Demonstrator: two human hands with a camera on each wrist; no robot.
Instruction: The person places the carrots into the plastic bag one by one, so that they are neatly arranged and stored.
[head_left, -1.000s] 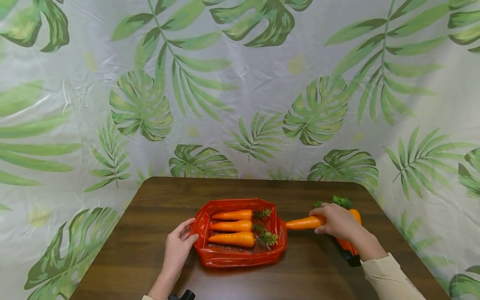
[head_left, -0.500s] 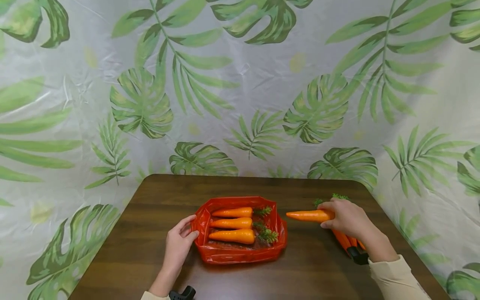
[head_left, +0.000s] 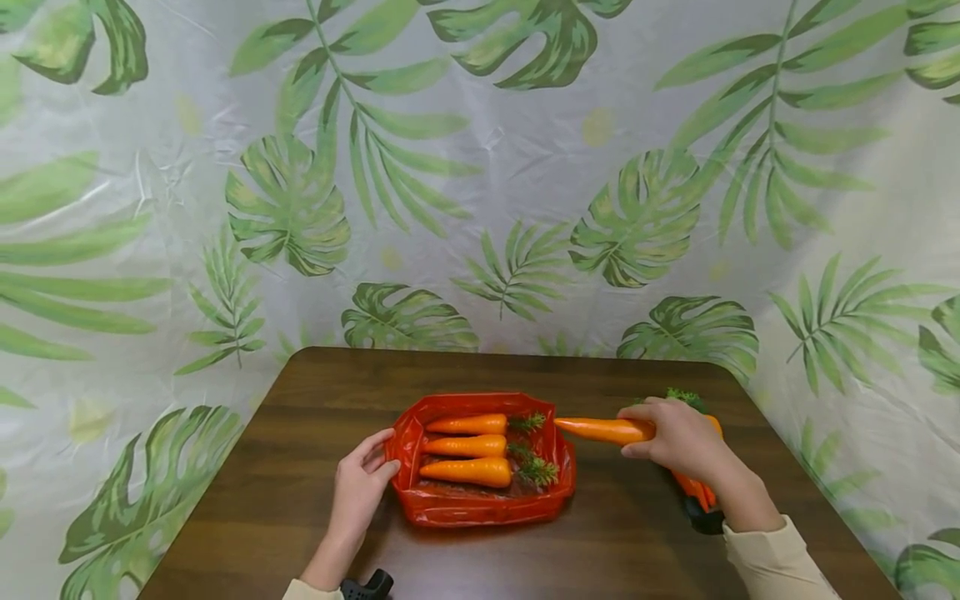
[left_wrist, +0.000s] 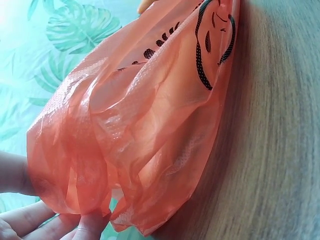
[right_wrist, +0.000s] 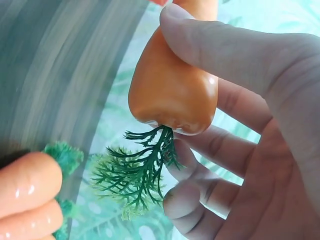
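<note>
While three carrots (head_left: 464, 446) lie in our red bag (head_left: 480, 511), others remain outside.
Left hand (head_left: 358, 487): pinching its edge; right hand (head_left: 678, 437): gripping a fourth carrot (head_left: 600, 430) just outside; loose carrots (right_wrist: 31, 177): on the desk (head_left: 615, 542).

Shiny, smooth orange carrot (right_wrist: 170, 95): fat end down, thin end cut off at the top.
Feathery green leaf tuft (right_wrist: 145, 160): sticks out of the carrot's fat end.
Right hand (right_wrist: 282, 145): the thumb and fingers pinch the carrot; the lower fingers bend close to the leaf tuft.
Other round-ended, shiny orange carrots (right_wrist: 30, 180): side by side, low on the left, with green leaves (right_wrist: 65, 157) at their ends.
Stripy grey-brown wooden tabletop (right_wrist: 55, 75): upper left.
Pale green leafy sheet (right_wrist: 120, 97): behind.
</note>
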